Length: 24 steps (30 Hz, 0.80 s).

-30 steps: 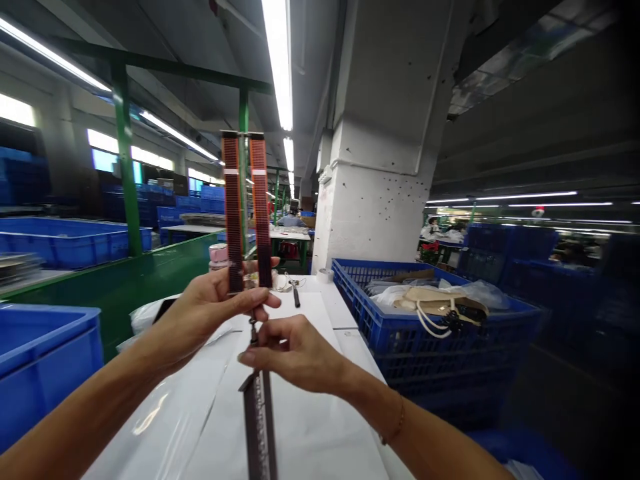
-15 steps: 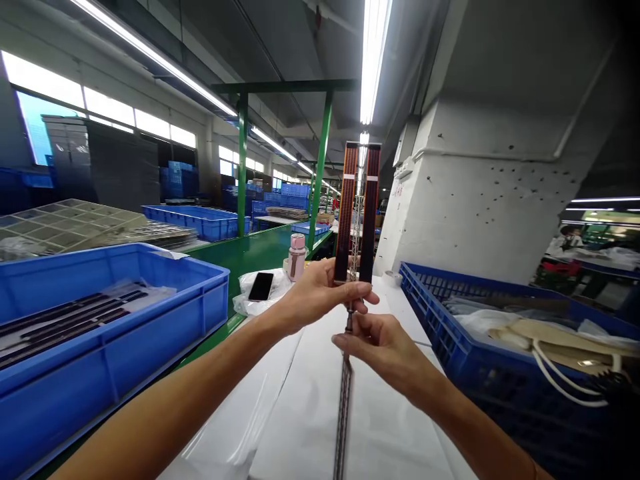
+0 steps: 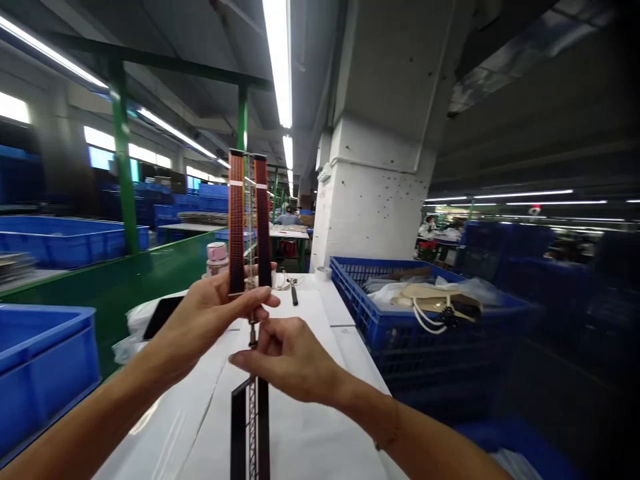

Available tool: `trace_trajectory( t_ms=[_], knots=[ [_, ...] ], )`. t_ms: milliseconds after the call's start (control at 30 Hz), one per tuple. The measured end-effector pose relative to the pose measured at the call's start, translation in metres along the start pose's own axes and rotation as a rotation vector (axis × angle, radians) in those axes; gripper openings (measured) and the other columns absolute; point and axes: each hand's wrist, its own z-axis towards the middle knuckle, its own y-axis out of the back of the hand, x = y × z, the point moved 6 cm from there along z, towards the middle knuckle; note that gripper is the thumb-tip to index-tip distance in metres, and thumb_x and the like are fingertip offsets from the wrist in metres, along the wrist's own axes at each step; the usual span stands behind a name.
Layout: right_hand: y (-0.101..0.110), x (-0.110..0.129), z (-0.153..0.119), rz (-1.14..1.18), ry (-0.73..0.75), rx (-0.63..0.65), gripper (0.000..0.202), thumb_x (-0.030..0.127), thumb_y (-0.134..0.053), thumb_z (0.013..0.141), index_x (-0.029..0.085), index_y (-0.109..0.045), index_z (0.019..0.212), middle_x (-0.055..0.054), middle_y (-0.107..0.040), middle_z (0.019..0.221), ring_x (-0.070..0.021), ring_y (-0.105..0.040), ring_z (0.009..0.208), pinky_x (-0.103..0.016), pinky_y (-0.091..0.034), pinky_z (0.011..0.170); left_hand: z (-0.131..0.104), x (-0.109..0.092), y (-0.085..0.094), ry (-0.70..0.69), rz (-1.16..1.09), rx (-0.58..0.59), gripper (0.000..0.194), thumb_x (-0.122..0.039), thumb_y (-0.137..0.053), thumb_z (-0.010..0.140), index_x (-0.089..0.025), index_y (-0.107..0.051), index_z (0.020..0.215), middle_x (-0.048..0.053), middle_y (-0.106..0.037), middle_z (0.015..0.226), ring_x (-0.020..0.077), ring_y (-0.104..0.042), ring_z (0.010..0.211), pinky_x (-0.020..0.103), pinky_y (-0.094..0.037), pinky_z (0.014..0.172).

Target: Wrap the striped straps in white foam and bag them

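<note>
A long slim model solar panel array (image 3: 237,227) stands upright in front of me, with two ribbed orange-and-black panels on either side of a thin lattice mast. My left hand (image 3: 213,313) pinches it at the bottom of these upper panels, thumb across the front. Just below, my right hand (image 3: 295,363) closes its thumb and fingers around the dark joint (image 3: 253,335) of the mast. Under that hand, dark lower panels (image 3: 239,427) flank the lattice, running out of the picture at the bottom. The fingers partly cover the joint.
The white work table (image 3: 310,427) lies beneath. Farther along are a dark-handled tool (image 3: 294,293), a tape roll (image 3: 323,273), a pink bottle (image 3: 217,257) and a phone (image 3: 163,315). A blue bin (image 3: 50,373) stands left; a filled blue crate (image 3: 400,333) borders the right.
My view has swung to the right, so the surroundings sit farther left. Both hands keep hold of the model; its lower panels now show spread apart on each side of the lattice.
</note>
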Motion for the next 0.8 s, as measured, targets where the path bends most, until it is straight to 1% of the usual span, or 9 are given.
trace_trajectory(
  t_ms=[67, 200, 300, 367, 467, 567, 633, 700, 800],
  knots=[
    [-0.001, -0.001, 0.0, 0.022, -0.001, 0.038, 0.035, 0.039, -0.074, 0.07, 0.017, -0.049, 0.06, 0.006, -0.043, 0.053, -0.0071, -0.037, 0.05, -0.022, -0.026, 0.044, 0.0, 0.004, 0.001, 0.046, -0.01, -0.005, 0.034, -0.042, -0.07, 0.075, -0.015, -0.063, 0.094, 0.004, -0.069, 0.08, 0.0144, -0.061, 0.067, 0.022, -0.051, 0.061],
    [-0.003, -0.005, 0.0, 0.173, -0.042, 0.186, 0.041, 0.051, -0.073, 0.067, 0.016, -0.054, 0.062, 0.004, -0.046, 0.059, -0.0082, -0.039, 0.053, -0.023, -0.028, 0.047, -0.001, 0.006, 0.002, 0.091, -0.007, -0.028, 0.038, -0.043, -0.072, 0.073, -0.015, -0.063, 0.097, 0.003, -0.069, 0.081, 0.0137, -0.061, 0.071, 0.02, -0.05, 0.063],
    [-0.002, -0.008, 0.001, 0.215, -0.027, 0.219, 0.043, 0.052, -0.077, 0.062, 0.016, -0.054, 0.06, 0.004, -0.047, 0.058, -0.0081, -0.038, 0.053, -0.024, -0.028, 0.049, -0.003, 0.003, -0.001, 0.091, 0.027, -0.035, 0.042, -0.044, -0.073, 0.07, -0.017, -0.062, 0.1, 0.001, -0.067, 0.074, 0.0154, -0.062, 0.07, 0.02, -0.051, 0.06],
    [-0.002, -0.009, 0.001, 0.245, -0.013, 0.198, 0.045, 0.049, -0.081, 0.058, 0.016, -0.051, 0.057, 0.006, -0.045, 0.055, -0.0075, -0.037, 0.052, -0.024, -0.027, 0.048, -0.004, 0.0, -0.004, 0.092, 0.041, -0.032, 0.045, -0.045, -0.074, 0.068, -0.017, -0.062, 0.101, 0.001, -0.067, 0.071, 0.0158, -0.062, 0.066, 0.021, -0.051, 0.058],
    [-0.002, -0.009, -0.001, 0.268, -0.036, 0.13, 0.047, 0.048, -0.083, 0.055, 0.016, -0.048, 0.051, 0.007, -0.041, 0.051, -0.0067, -0.035, 0.05, -0.024, -0.025, 0.047, -0.005, -0.003, -0.007, 0.097, 0.072, -0.055, 0.044, -0.046, -0.075, 0.066, -0.015, -0.064, 0.096, 0.002, -0.068, 0.072, 0.0168, -0.063, 0.065, 0.021, -0.052, 0.057],
    [0.001, -0.003, -0.002, 0.162, -0.038, 0.051, 0.047, 0.046, -0.082, 0.057, 0.016, -0.047, 0.05, 0.008, -0.038, 0.049, -0.006, -0.033, 0.049, -0.024, -0.023, 0.046, -0.005, -0.004, -0.006, 0.085, 0.076, -0.105, 0.043, -0.046, -0.075, 0.066, -0.015, -0.065, 0.094, 0.003, -0.068, 0.077, 0.0163, -0.063, 0.068, 0.02, -0.052, 0.057],
    [0.003, 0.001, -0.003, 0.08, -0.025, 0.045, 0.048, 0.047, -0.081, 0.059, 0.016, -0.045, 0.049, 0.008, -0.036, 0.049, -0.0061, -0.032, 0.049, -0.024, -0.023, 0.045, -0.004, -0.003, -0.005, 0.081, 0.07, -0.127, 0.044, -0.046, -0.076, 0.064, -0.014, -0.065, 0.092, 0.004, -0.069, 0.078, 0.0162, -0.063, 0.068, 0.019, -0.053, 0.058],
    [0.003, 0.002, -0.004, 0.064, -0.019, 0.105, 0.049, 0.049, -0.079, 0.061, 0.016, -0.044, 0.05, 0.008, -0.037, 0.051, -0.0066, -0.033, 0.05, -0.023, -0.024, 0.046, -0.003, 0.0, -0.003, 0.09, 0.065, -0.132, 0.046, -0.047, -0.077, 0.062, -0.014, -0.066, 0.091, 0.005, -0.069, 0.079, 0.0169, -0.063, 0.069, 0.02, -0.053, 0.058],
    [0.003, 0.003, -0.006, 0.146, 0.011, 0.246, 0.046, 0.054, -0.074, 0.066, 0.017, -0.049, 0.057, 0.007, -0.037, 0.056, -0.0072, -0.033, 0.053, -0.024, -0.025, 0.048, -0.004, 0.002, -0.002, 0.093, 0.046, -0.123, 0.047, -0.048, -0.078, 0.061, -0.014, -0.066, 0.092, 0.006, -0.069, 0.081, 0.0171, -0.063, 0.069, 0.02, -0.054, 0.058]
  ],
)
